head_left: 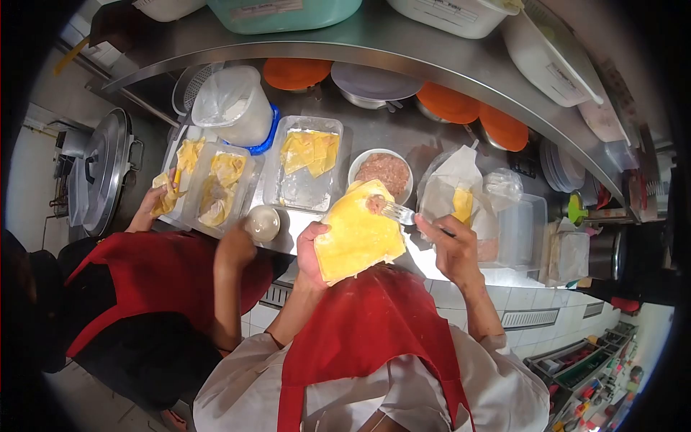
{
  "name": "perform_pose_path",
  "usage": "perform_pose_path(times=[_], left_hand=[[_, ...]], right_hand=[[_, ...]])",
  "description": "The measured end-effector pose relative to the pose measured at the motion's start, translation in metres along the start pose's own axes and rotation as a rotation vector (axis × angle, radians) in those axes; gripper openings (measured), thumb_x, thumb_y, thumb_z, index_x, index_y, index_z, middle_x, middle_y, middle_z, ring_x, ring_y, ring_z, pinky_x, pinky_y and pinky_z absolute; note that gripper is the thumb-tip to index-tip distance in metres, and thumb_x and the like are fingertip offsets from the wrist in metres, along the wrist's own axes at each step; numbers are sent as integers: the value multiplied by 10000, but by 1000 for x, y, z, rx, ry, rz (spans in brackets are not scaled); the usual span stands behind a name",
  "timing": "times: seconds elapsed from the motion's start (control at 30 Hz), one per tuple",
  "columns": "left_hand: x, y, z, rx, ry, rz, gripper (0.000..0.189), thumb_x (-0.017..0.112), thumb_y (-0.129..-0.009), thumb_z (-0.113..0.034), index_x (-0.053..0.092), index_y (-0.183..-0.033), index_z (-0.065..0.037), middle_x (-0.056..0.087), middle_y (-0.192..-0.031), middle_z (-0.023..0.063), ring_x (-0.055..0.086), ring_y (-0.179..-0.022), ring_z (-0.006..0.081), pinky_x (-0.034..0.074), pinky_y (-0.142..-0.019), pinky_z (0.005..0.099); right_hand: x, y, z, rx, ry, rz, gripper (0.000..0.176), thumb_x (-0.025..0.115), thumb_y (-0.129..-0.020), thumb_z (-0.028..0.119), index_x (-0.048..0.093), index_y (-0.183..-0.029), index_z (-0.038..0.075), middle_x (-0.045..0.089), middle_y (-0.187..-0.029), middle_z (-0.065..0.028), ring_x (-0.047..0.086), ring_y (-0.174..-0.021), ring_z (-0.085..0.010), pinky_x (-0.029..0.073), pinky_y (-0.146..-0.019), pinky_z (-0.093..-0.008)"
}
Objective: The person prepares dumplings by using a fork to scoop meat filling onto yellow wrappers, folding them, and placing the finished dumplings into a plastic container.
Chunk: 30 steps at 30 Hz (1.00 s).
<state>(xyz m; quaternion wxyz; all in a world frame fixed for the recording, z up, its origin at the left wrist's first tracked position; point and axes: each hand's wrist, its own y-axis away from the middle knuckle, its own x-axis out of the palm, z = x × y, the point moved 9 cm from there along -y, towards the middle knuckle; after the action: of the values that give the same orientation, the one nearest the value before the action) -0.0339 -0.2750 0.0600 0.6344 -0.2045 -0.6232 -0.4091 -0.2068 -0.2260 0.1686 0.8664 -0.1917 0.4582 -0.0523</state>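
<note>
My left hand (312,252) is closed on the left edge of a stack of square yellow dough wrappers (356,243), held up in front of my apron. In my right hand (452,248) is a fork (399,213), its tines touching a small lump of minced meat (376,204) near the top corner of the uppermost wrapper. Just behind the stack stands a white bowl (409,186) of pink minced meat (383,170). A clear tray (306,200) with several yellow wrappers (314,151) lies to the left of the bowl.
At left, a co-worker's hand (160,200) holds a yellow wrapper; their other hand (236,243) is beside a small bowl (263,224). A container of filled pieces (220,189) sits between. Overhead runs a metal shelf (403,52) with tubs. Plastic containers (522,230) stand right.
</note>
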Motion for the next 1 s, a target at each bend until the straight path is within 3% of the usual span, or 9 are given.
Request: perform_pose_path(times=[0.1, 0.5, 0.7, 0.87, 1.0], left_hand=[[3, -1, -1, 24, -16, 5, 591, 475, -782, -222, 449, -1298, 64, 559, -1243, 257, 588, -1083, 405, 461, -965, 508], [20, 5, -6, 160, -81, 47, 634, 488, -752, -214, 430, -1326, 49, 540, -1269, 258, 566, -1126, 402, 459, -974, 507], [23, 9, -9, 230, -113, 148, 665, 501, -729, -203, 411, -1337, 49, 508, -1303, 258, 546, -1152, 402, 443, -995, 503], [45, 8, -3, 175, -64, 256, 694, 508, -721, -181, 369, -1361, 48, 470, -1337, 253, 503, -1207, 392, 409, -1033, 491], [50, 5, -8, 304, -218, 141, 695, 525, -747, -209, 354, -1376, 34, 474, -1336, 235, 500, -1207, 389, 413, -1028, 492]], right_hand=[[-7, 1, -6, 101, -207, -60, 610, 561, -629, -142, 685, -1157, 136, 542, -755, -74, 540, -617, -197, 452, -543, -310], [9, -26, 0, -19, -239, -54, 530, 584, -690, -123, 686, -1148, 124, 579, -729, -86, 547, -582, -178, 439, -532, -284], [15, -32, -20, 232, -592, 97, 283, 666, -781, -20, 722, -1037, 85, 615, -693, -80, 584, -610, -166, 447, -568, -251], [-14, -46, -3, 158, -424, 24, 226, 703, -760, 0, 728, -978, 53, 635, -774, -68, 602, -660, -177, 465, -593, -249], [-36, -46, 19, 96, -157, -73, 264, 718, -722, -15, 735, -972, 68, 625, -865, -50, 583, -729, -189, 454, -608, -276]])
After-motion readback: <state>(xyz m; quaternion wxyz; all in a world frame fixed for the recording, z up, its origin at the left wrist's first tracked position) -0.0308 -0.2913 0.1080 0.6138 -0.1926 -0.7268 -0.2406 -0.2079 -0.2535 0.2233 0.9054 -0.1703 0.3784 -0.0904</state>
